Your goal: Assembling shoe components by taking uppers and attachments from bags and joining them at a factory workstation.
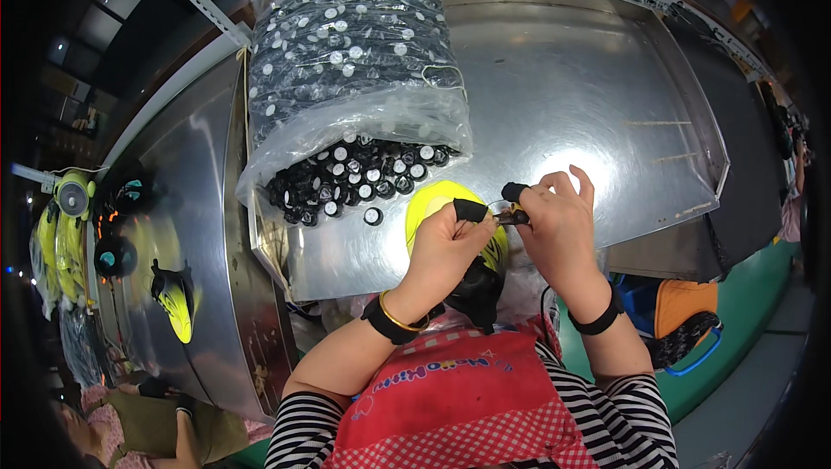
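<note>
A yellow-and-black piece with a smooth curved shell (pixel 433 199) lies at the front edge of the metal table, its black end hanging toward my apron. Over it, my left hand (pixel 446 248) is closed in a pinch, with a black sleeve on one finger; what it pinches is too small to make out. Close by on the right, my right hand (pixel 558 222) grips a small dark hand tool (pixel 512 216) between thumb and forefinger, its other fingers raised. The tool's tip meets my left fingertips. Beyond my left hand, black round caps with white tops (pixel 346 179) spill from a clear plastic bag (pixel 363 109).
The metal table (pixel 571 88) has raised edges. Left of it, a second metal table (pixel 203 209) holds another yellow-and-black piece (pixel 176 303). A small green fan (pixel 74 194) stands at far left. A co-worker's arm (pixel 184 439) shows at lower left. An orange-and-blue container (pixel 679 309) sits at right.
</note>
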Demonstrator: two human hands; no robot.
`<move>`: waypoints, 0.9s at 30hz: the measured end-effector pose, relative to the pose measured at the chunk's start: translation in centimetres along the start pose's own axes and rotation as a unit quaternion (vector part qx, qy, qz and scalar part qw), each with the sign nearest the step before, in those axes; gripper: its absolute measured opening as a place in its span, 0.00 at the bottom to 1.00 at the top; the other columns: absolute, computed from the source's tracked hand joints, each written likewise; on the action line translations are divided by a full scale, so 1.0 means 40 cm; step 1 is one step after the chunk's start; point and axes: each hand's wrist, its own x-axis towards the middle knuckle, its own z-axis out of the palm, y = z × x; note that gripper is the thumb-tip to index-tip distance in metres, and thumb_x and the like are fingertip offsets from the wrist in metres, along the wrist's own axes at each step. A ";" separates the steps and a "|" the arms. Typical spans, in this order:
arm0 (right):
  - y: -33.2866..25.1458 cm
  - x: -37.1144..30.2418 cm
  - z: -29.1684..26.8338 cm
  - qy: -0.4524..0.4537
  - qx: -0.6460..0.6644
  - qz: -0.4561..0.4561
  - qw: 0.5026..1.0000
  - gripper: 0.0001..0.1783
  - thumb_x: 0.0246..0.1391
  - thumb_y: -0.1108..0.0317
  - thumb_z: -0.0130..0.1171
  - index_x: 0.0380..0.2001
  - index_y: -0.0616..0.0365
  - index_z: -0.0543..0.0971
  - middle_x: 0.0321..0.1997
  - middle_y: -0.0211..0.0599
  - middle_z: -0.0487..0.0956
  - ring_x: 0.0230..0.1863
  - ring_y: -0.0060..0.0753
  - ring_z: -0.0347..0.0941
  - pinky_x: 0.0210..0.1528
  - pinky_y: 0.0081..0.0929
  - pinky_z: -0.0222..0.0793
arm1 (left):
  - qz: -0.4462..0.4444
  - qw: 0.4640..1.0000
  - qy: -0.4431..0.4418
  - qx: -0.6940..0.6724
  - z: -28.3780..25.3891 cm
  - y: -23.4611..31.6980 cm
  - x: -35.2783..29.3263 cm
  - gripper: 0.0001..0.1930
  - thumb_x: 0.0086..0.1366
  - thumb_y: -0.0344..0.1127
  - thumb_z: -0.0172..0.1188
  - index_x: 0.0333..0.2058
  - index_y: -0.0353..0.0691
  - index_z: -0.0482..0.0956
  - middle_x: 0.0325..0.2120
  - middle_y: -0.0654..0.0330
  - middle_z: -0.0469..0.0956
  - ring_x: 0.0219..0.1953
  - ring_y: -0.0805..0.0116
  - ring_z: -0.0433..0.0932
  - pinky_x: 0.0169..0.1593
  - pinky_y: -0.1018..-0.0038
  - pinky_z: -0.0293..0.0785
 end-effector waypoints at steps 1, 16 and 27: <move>0.002 -0.005 0.005 -0.001 0.004 0.001 1.000 0.11 0.32 0.77 0.62 0.23 0.54 0.75 0.22 0.29 0.75 0.41 0.36 0.71 0.57 0.52 0.58 | -0.007 1.000 0.000 0.004 -0.001 0.002 -0.002 0.04 0.63 0.29 0.59 0.30 0.37 0.74 0.16 0.77 0.64 0.18 0.89 0.57 0.20 0.84 0.52; 0.019 -0.036 0.015 -0.063 -0.045 -0.021 0.997 0.09 0.32 0.77 0.59 0.23 0.53 0.74 0.22 0.32 0.73 0.30 0.38 0.72 0.32 0.33 0.62 | -0.054 0.992 0.025 -0.110 -0.005 0.022 0.004 0.02 0.62 0.30 0.58 0.34 0.39 0.77 0.19 0.78 0.66 0.18 0.90 0.58 0.21 0.87 0.51; 0.016 -0.056 0.026 -0.021 -0.021 0.005 1.000 0.11 0.34 0.75 0.59 0.27 0.52 0.74 0.23 0.32 0.73 0.29 0.34 0.71 0.28 0.30 0.69 | -0.064 0.990 0.041 -0.119 0.000 0.024 0.004 0.02 0.62 0.30 0.58 0.32 0.40 0.77 0.18 0.79 0.66 0.17 0.91 0.57 0.20 0.87 0.49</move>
